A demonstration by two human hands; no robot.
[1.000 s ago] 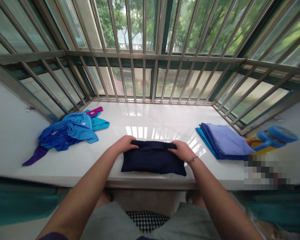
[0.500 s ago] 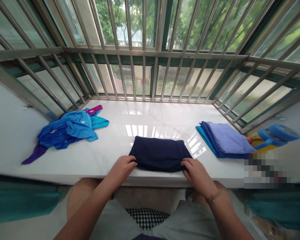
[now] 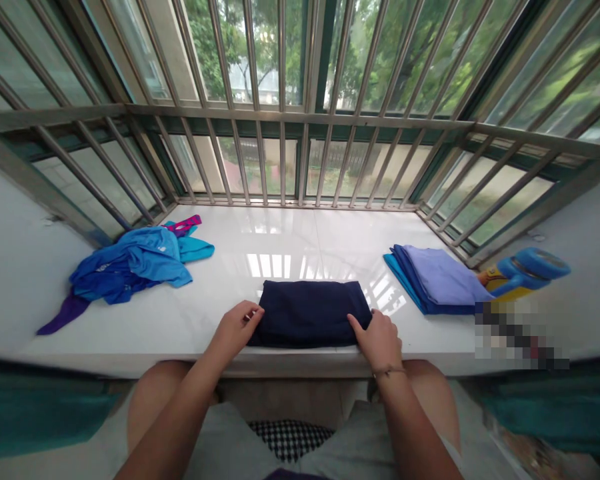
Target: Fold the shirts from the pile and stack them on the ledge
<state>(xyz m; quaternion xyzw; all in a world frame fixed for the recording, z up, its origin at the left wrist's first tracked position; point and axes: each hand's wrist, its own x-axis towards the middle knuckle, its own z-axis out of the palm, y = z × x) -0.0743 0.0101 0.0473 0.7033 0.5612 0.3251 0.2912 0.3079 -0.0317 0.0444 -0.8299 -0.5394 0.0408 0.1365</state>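
We have the folded cloth between our fingers: our left hand, fingertips close together, meets one edge, pinching or not we cannot tell; our right hand touches the other edge, thumb and fingers apart

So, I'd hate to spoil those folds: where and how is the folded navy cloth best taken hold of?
Probably grip the folded navy cloth by both short ends, coming in from left and right, thumbs on top and fingers underneath. It lies flat, wider than deep, on the white ledge; the left hand and right hand are at those ends.
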